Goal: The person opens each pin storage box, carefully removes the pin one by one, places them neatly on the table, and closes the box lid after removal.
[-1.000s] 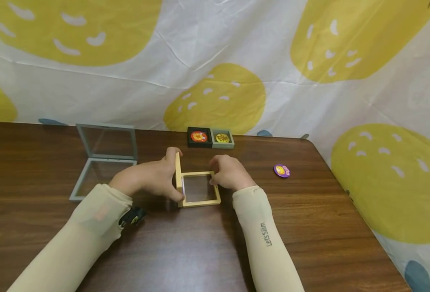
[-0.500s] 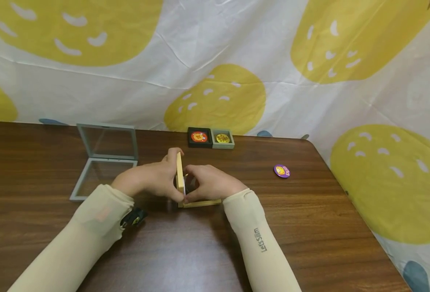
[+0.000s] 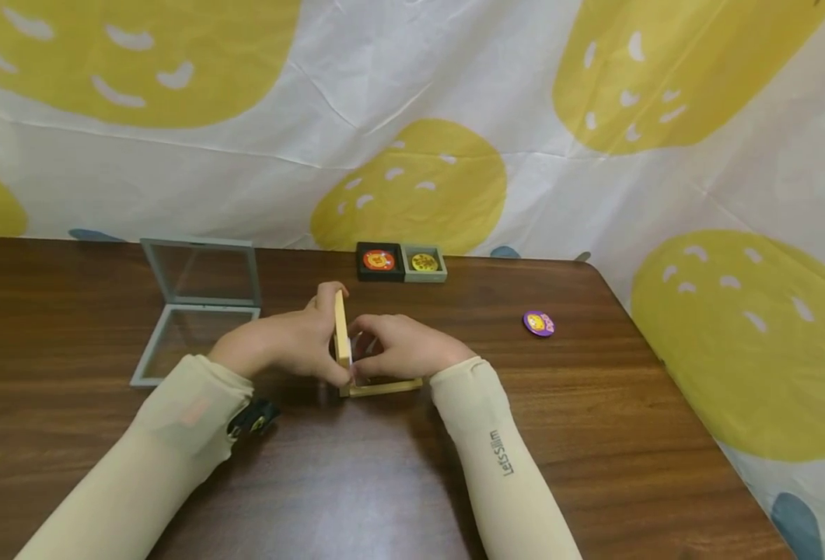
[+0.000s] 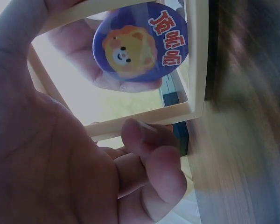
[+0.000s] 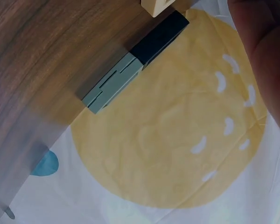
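Observation:
My left hand (image 3: 286,346) grips the raised leaf of a beige hinged display frame (image 3: 342,330), thumb on the near side and fingers at the far side. The frame's other leaf lies flat on the table. Through the clear film, the left wrist view shows a round purple pin badge (image 4: 140,42) with a yellow lion cartoon and red lettering. Behind that film, my right hand (image 3: 408,350) holds the badge between curled thumb and fingers against the raised leaf. In the head view its fingers mostly hide the badge and much of the flat leaf.
A larger grey hinged frame (image 3: 148,346) stands open at the left. At the back sit a dark square case (image 3: 380,277) and a grey-green one (image 3: 426,277), each holding a badge. Another purple badge (image 3: 539,323) lies at the right. Patterned cloth (image 3: 412,187) hangs behind.
The right hand has moved left from the flat leaf's right edge to the raised leaf and the badge there. The left hand keeps its grip; the last half second shows little movement.

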Tool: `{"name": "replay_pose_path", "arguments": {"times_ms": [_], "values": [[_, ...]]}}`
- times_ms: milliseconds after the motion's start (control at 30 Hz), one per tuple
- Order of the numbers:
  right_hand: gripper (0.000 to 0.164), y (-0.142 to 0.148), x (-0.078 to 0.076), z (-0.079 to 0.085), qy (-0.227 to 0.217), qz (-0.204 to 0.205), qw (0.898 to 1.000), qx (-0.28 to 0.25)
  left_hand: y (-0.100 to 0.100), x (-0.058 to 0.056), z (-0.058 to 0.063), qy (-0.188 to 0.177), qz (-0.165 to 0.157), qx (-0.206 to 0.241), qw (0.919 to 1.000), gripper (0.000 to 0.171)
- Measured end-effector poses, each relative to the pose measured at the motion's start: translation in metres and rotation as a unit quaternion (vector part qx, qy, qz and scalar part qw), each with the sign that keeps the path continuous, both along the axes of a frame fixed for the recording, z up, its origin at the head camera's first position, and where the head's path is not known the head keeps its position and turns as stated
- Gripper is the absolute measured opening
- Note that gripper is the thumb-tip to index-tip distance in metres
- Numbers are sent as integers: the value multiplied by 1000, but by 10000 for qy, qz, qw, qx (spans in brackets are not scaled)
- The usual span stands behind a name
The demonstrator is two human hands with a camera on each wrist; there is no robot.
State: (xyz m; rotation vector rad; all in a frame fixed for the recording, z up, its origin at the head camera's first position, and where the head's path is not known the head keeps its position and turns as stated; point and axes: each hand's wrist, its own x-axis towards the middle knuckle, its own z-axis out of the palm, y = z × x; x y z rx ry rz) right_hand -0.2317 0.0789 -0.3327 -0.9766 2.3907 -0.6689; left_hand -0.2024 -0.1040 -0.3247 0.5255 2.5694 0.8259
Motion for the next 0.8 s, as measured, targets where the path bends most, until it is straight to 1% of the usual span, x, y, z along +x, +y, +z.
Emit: {"name": "replay_pose_path", "arguments": {"times_ms": [167,267,367,467,567,700,800], "values": [[36,5,0,3,-63,-314,9990,312,0,0,-1,31,14,29,10000,101],[40,9,-1,5,-102,-542,9969,563,1,0,-1,-13,24,34,10000,102],[48,10,-2,5,-172,-693,9949,711,1,0,-1,-33,37,16,10000,103],[51,9,-3,4,-259,-720,9940,781,0,0,-1,-46,50,14,10000,103],[47,8,-3,3,-269,-696,9935,861,0,0,-1,-42,52,24,10000,103],[42,8,-3,2,-13,-722,9916,1069,1,0,-2,18,60,-17,10000,103],[44,8,-1,2,95,-794,9900,1158,1,0,-3,55,57,-42,10000,104]]}}
